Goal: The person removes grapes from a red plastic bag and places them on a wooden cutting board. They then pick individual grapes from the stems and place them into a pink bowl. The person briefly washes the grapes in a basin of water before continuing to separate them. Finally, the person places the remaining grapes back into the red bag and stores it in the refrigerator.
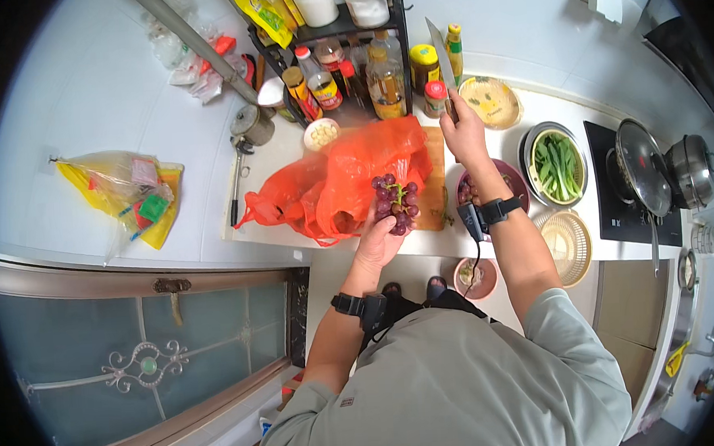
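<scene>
A bunch of red-purple grapes [397,203] rests in my left hand [381,241], held at the counter's front edge. Just behind it, a crumpled red plastic bag [354,168] covers much of a wooden cutting board [434,176]. My right hand [465,129] grips the handle of a kitchen knife [443,58], its blade pointing away towards the back wall, beside the jars. Under my right forearm is a purple-red bowl [517,181] with more grapes [467,190] in it, partly hidden by the arm.
Behind the bag stands a black rack [405,51] of sauce bottles; a bowl of garlic cloves [322,134] is near it. To the right are a basket of leafy greens [557,167], an empty-looking beige colander [567,242] and a cooktop [610,209] with a lidded pan. A pink basin [487,283] sits below the counter.
</scene>
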### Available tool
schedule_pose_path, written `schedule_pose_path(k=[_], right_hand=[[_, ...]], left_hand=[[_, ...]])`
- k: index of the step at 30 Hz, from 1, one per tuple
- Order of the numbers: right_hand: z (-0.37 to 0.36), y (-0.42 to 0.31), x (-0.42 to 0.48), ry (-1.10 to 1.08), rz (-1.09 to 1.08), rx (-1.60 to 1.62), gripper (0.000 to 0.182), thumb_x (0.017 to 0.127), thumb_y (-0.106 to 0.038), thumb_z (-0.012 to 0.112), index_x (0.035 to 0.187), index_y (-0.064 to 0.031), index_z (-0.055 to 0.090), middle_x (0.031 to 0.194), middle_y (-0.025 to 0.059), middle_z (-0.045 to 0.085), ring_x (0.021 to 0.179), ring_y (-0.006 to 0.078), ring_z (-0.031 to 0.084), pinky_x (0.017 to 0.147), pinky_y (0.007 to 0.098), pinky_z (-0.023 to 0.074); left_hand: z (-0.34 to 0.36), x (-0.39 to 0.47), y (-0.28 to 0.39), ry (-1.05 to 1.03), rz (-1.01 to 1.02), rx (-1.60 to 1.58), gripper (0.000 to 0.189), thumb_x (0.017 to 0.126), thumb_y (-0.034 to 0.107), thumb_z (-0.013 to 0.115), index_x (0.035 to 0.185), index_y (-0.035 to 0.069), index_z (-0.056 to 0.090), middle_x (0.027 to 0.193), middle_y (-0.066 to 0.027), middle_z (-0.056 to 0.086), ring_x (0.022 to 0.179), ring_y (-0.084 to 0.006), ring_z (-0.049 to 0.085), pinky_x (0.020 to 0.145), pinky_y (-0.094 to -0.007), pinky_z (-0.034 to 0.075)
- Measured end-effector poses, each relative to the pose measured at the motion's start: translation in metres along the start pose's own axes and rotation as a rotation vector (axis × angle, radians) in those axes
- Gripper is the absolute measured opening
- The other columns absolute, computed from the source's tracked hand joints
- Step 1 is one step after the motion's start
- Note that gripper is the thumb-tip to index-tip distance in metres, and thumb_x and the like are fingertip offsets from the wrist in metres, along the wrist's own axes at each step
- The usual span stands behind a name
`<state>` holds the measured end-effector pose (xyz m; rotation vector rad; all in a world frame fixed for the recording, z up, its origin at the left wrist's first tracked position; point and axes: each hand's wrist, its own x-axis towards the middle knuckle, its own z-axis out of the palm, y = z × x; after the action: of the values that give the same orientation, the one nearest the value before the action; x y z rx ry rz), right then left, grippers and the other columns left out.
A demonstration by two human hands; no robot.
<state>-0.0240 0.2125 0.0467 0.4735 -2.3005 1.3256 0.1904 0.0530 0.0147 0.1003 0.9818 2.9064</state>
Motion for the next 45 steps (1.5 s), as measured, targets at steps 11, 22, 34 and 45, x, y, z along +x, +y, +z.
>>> schedule_pose_path(k=[11,22,34,45], right_hand=[[0.038,-0.001,0.055,0.033,0.010,-0.207,0.050,0.084,-0.014,0.062,0.133,-0.0076,0.057,0.094,0.0239,0.066,0.090,0.0422,0.062,0.081,0.0489,0.0514],[0.055,0.012,0.050,0.054,-0.008,-0.194,0.051,0.084,-0.016,0.064,0.134,-0.0124,0.057,0.095,0.0233,0.067,0.090,0.0411,0.064,0.080,0.0462,0.0527],[0.079,0.023,0.062,-0.383,0.427,-0.213,0.070,0.089,-0.013,0.064,0.152,-0.0220,0.035,0.106,0.0141,0.069,0.094,0.0250,0.068,0.085,0.0369,0.0525],[0.058,0.022,0.014,-0.680,0.439,-0.426,0.051,0.089,-0.023,0.062,0.138,-0.0101,0.055,0.106,0.0166,0.072,0.097,0.0263,0.070,0.086,0.0368,0.0536]], left_hand=[[-0.001,0.054,0.056,-0.102,-0.003,-0.027,0.076,0.083,0.018,0.069,0.150,0.020,0.033,0.140,-0.0078,0.050,0.112,-0.0236,0.056,0.090,-0.0368,0.049],[-0.021,0.084,0.092,-0.231,-0.100,-0.042,0.071,0.084,0.023,0.069,0.147,0.013,0.037,0.138,-0.0098,0.052,0.112,-0.0243,0.057,0.091,-0.0378,0.049],[-0.045,0.087,0.109,-0.275,-0.189,-0.046,0.068,0.084,0.019,0.069,0.145,0.011,0.041,0.140,-0.0112,0.052,0.111,-0.0257,0.059,0.091,-0.0394,0.050],[-0.054,0.094,0.108,-0.295,-0.265,-0.089,0.069,0.084,0.018,0.070,0.146,0.014,0.040,0.141,-0.0104,0.052,0.112,-0.0241,0.058,0.090,-0.0366,0.050]])
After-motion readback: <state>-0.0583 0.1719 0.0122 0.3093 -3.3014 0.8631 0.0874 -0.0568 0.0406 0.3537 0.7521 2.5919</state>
